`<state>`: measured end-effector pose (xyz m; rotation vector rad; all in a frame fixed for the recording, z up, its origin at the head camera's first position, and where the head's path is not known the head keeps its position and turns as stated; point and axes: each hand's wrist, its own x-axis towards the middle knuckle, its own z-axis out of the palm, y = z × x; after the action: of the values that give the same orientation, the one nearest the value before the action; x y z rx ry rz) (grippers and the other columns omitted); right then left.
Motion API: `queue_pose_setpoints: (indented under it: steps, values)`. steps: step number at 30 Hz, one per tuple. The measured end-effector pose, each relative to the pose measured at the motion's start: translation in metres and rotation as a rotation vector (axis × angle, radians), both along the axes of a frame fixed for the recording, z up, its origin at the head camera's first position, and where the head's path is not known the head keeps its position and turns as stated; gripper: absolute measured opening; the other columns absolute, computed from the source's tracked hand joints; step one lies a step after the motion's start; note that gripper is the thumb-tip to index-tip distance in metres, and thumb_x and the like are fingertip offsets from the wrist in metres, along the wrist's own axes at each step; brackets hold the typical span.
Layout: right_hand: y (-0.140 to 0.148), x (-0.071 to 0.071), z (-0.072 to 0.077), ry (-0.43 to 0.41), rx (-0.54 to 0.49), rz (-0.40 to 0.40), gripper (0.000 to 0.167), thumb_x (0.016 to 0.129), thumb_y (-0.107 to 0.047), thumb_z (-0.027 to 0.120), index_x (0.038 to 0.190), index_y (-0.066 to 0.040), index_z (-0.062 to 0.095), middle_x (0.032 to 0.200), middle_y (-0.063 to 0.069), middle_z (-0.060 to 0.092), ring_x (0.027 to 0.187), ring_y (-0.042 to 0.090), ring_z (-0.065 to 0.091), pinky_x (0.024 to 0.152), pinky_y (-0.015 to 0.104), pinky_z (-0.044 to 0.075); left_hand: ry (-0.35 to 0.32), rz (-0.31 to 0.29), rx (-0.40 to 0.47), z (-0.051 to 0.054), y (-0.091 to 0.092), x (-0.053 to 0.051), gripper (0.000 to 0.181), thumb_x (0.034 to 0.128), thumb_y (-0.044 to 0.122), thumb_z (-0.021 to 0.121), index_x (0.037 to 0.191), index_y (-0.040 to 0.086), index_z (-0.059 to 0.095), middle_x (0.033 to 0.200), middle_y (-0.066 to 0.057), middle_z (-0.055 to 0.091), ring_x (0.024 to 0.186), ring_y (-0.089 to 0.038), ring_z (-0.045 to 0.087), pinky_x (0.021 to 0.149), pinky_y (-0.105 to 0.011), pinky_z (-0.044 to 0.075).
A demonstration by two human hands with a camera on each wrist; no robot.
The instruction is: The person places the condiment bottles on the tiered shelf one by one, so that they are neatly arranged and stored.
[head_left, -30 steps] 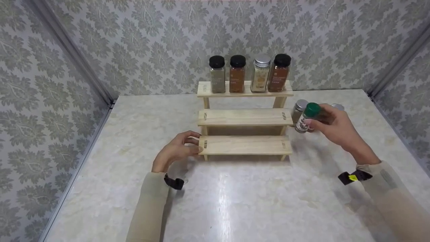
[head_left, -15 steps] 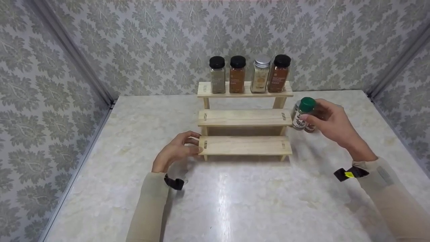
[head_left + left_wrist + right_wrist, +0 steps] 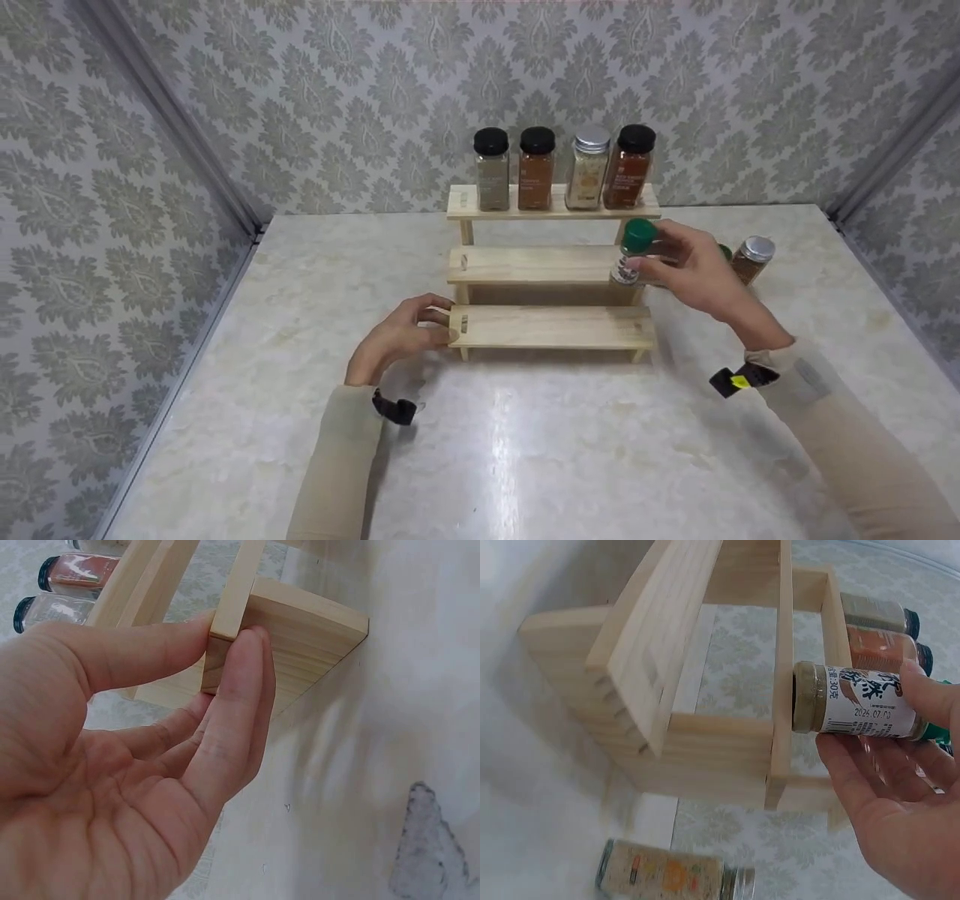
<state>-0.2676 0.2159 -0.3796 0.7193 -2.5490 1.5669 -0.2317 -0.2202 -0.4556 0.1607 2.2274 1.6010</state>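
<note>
The green-capped jar [image 3: 870,701] is at the right end of the middle shelf [image 3: 532,264]; whether its base touches the wood I cannot tell. The right hand [image 3: 697,274] holds it, fingers closed around its side. The left hand [image 3: 405,330] pinches the left end of the bottom shelf [image 3: 551,328]. On the top shelf [image 3: 559,199] stand 4 jars [image 3: 535,181]. A silver-capped jar [image 3: 751,260] stands on the surface [image 3: 585,442] at right.

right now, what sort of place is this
Probably a staged booth rather than a lived-in kitchen: patterned panels stand on three sides of the marble-look table, and grey strips line their corners.
</note>
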Motion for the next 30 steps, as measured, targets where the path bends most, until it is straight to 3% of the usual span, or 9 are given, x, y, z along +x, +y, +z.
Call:
queue_pose_setpoints:
  steps: [8, 18, 30]
  values:
    - [-0.032, -0.006, 0.008, -0.007, -0.029, 0.031, 0.044, 0.099, -0.014, 0.079, 0.14, -0.006, 0.067, 0.126, 0.009, 0.072, 0.114, 0.007, 0.071, 0.096, 0.018, 0.058, 0.003, -0.009, -0.004, 0.0, 0.001, 0.001, 0.055, 0.0965, 0.009, 0.071, 0.149, 0.004, 0.054, 0.141, -0.025, 0.062, 0.12, -0.032, 0.069, 0.098, -0.04, 0.06]
    - [-0.085, -0.016, 0.014, -0.036, -0.081, 0.097, 0.043, 0.095, -0.007, 0.081, 0.135, 0.0, 0.067, 0.129, 0.016, 0.07, 0.122, 0.03, 0.069, 0.104, 0.027, 0.057, -0.004, -0.002, -0.01, 0.0, 0.0, 0.001, 0.054, 0.0977, 0.011, 0.071, 0.149, 0.003, 0.053, 0.139, -0.024, 0.063, 0.114, -0.028, 0.071, 0.097, -0.039, 0.059]
    - [-0.139, -0.022, 0.015, -0.06, -0.146, 0.146, 0.042, 0.096, -0.01, 0.081, 0.135, -0.004, 0.068, 0.127, 0.013, 0.07, 0.12, 0.027, 0.07, 0.107, 0.034, 0.057, 0.006, 0.01, -0.041, 0.0, 0.001, 0.0, 0.053, 0.0971, 0.013, 0.074, 0.147, 0.006, 0.056, 0.138, -0.022, 0.065, 0.114, -0.028, 0.071, 0.092, -0.034, 0.058]
